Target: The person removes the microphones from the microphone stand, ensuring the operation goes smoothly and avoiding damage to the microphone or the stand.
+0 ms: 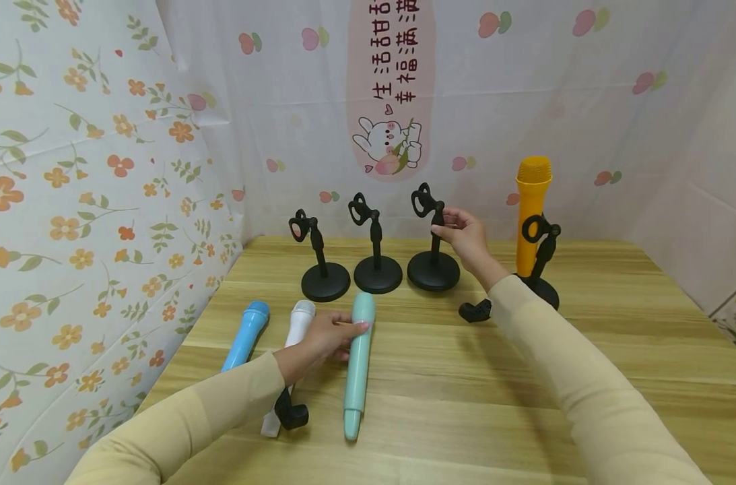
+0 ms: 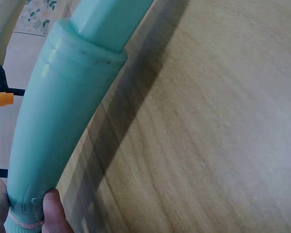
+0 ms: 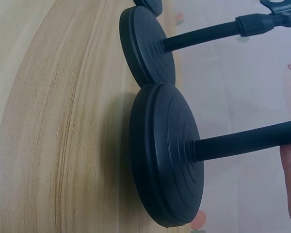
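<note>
My left hand point(image 1: 330, 337) grips a mint-green microphone point(image 1: 358, 364) near its head, thumb on one side and fingers on the other. In the left wrist view the microphone point(image 2: 63, 111) slants over the wood, its shadow beside it. With my right hand point(image 1: 464, 236) I pinch the upper stem of a black microphone stand point(image 1: 433, 271), the third from the left. Its round base point(image 3: 167, 155) shows in the right wrist view, next to that of the neighbouring stand point(image 3: 148, 46).
Two more black stands point(image 1: 325, 281) point(image 1: 377, 274) stand to the left. A yellow microphone point(image 1: 530, 222) stands upright at the right beside another stand point(image 1: 543, 269). On the left lie a blue microphone point(image 1: 246, 337) and a white microphone point(image 1: 299, 323). Floral cloth point(image 1: 101, 202) hangs behind the wooden table point(image 1: 440, 404).
</note>
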Available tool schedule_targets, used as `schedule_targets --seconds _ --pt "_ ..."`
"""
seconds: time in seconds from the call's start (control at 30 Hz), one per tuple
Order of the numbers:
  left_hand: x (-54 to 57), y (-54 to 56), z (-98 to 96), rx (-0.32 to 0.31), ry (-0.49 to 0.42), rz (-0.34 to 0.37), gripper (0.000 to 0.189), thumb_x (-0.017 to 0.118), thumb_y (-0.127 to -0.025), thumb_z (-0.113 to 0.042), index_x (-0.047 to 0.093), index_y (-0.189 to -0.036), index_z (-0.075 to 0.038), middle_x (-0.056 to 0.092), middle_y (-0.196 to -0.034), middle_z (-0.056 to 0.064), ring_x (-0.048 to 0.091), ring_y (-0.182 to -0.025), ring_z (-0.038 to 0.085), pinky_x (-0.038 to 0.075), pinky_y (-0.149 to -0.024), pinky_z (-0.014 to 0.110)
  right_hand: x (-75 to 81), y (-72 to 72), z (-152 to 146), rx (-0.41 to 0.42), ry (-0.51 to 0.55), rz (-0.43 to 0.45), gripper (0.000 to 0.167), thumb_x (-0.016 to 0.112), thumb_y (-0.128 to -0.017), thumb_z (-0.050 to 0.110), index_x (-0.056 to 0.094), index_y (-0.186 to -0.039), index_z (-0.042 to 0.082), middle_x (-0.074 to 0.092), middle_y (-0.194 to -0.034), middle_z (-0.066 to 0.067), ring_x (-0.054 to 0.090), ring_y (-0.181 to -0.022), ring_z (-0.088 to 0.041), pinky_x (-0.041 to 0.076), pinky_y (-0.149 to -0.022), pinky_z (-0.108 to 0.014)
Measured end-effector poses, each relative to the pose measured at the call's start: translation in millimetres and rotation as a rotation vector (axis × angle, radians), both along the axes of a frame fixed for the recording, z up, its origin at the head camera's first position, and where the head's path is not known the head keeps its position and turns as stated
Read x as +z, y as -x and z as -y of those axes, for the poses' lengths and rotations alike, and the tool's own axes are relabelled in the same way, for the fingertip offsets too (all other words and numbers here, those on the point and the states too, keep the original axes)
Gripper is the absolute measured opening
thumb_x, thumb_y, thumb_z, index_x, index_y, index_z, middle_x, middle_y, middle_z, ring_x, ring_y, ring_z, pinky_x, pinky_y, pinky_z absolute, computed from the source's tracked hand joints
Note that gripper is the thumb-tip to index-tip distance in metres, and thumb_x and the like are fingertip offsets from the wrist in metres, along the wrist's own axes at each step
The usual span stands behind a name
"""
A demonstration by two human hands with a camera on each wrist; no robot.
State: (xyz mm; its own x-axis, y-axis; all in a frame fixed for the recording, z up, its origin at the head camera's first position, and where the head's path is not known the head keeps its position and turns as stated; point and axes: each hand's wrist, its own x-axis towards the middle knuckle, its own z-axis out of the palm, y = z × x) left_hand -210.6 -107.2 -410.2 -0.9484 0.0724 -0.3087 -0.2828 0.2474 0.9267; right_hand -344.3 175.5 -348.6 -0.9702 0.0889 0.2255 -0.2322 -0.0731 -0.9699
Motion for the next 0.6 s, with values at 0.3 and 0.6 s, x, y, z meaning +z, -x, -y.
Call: schedule_targets --seconds 0.3,0.6 --pt "-3.6 -3.1 0.4 0.035 0.02 0.012 0.046 0.08 -0.083 -0.027 0.062 -0.115 0.0 0.063 -0.089 0.011 0.06 -0.065 0.014 0.054 -0.05 0.027 -2.9 7.8 3 -0.022 -0.018 0.011 0.034 0.073 -0.083 -0.004 0.063 -0.115 0.002 0.061 -0.1 -0.004 0.064 -0.088 -0.013 0.054 -0.085 -0.032" --pt "-5.1 -6.9 3.9 0.009 0.027 -0.001 0.045 0.078 -0.084 -0.027 0.06 -0.114 0.002 0.066 -0.086 0.012 0.062 -0.065 0.015 0.055 -0.051 0.028 -9.2 13.6 9 -0.031 -0.038 0.018 0.035 0.073 -0.083 -0.006 0.063 -0.117 0.0 0.061 -0.098 -0.005 0.063 -0.087 -0.013 0.055 -0.082 -0.03"
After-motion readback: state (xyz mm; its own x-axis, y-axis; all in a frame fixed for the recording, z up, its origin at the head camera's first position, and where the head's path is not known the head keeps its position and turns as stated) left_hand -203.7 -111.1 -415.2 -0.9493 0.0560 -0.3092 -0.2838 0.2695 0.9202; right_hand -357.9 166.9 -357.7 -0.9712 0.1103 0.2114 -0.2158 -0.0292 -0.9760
